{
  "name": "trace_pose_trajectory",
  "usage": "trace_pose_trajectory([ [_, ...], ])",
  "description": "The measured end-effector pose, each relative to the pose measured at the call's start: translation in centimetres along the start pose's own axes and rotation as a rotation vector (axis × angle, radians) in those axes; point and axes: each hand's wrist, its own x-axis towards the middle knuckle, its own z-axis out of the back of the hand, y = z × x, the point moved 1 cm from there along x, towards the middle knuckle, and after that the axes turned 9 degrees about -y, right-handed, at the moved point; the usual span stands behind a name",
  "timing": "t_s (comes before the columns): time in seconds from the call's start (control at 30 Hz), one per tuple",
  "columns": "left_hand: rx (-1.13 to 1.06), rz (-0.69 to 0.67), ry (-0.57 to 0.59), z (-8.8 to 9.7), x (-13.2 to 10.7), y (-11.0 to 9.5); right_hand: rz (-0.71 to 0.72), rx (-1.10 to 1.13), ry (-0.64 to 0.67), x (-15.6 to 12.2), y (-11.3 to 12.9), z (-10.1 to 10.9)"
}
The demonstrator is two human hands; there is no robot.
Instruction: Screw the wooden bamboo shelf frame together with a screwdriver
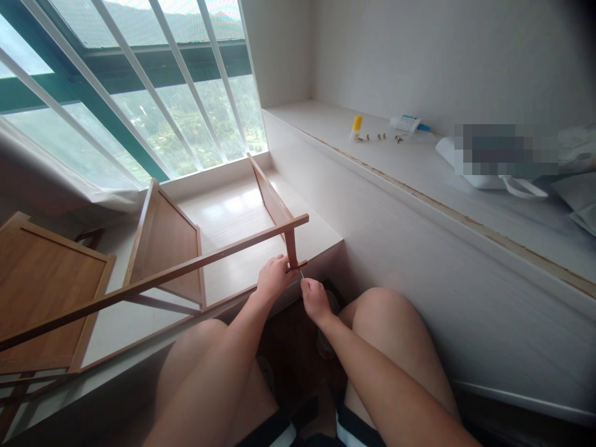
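A brown wooden shelf unit (pixel 209 256) lies on its side across the pale window ledge, its flat panels standing up. At its right end, my left hand (pixel 274 276) is closed around the corner where the lower rail meets the end panel (pixel 272 191). Just to the right, my right hand (pixel 314 299) pinches a thin metal tool (pixel 302 274), whose tip meets the end of that rail. Its exact kind is too small to make out. Two more panels, a middle panel (pixel 170 242) and a left panel (pixel 51 282), stand along the unit.
On the higher ledge (pixel 326 133) at right lie a yellow-capped bottle (pixel 357 124), several small metal screws (pixel 398 139), a white tube with a blue cap (pixel 407 123) and a white case with a strap (pixel 526 187). A barred window (pixel 186 93) is behind. My knees flank the work.
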Motion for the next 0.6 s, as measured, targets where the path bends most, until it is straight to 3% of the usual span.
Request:
trace_pose_trajectory([
  [0.17, -0.01, -0.011, 0.002, 0.0, 0.0, 0.1, 0.01, -0.105, 0.025, -0.2, 0.0, 0.0],
  [0.4, -0.015, -0.029, -0.004, -0.2, 0.0, 0.2, 0.074, -0.537, 0.077, -0.1, 1.5, 1.1],
  [0.6, -0.015, -0.016, 0.022, 0.1, 0.0, 0.0, 0.084, -0.601, 0.114, -0.5, 1.8, 1.1],
])
